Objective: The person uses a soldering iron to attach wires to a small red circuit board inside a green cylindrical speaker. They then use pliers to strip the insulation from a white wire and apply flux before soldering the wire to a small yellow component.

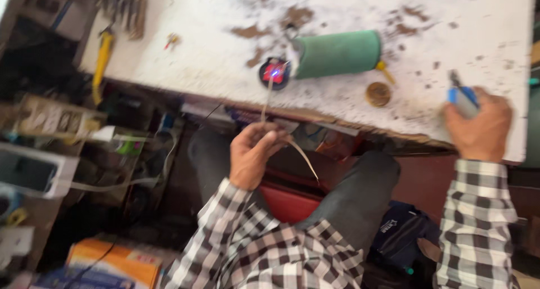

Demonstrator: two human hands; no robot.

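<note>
The left hand [254, 154] sits at the middle of the frame, just below the bench [349, 92] edge, with its wrist bent and knuckles up. Its fingers are curled and pressed together, pinching a thin pale wire [269, 100]. One end of the wire runs up onto the bench to a small dark round part [274, 73] with a lit red and blue spot; the loose end curves down and to the right over the person's lap.

The right hand [478, 126] is at the right edge of the frame, lying on the bench with its back toward the camera. Its fingers are closed around a blue-handled tool [461, 96] whose dark tip points to the top of the frame. Both forearms wear checked sleeves and rise from the bottom of the frame.

Just right of the round part lies a green cylinder [337, 54] on its side. Below its right end sits a small brown disc [378, 94]. A yellow-handled tool [103, 55] lies at the upper left, at the bench's end. An orange box [121, 261] shows at the lower left.
</note>
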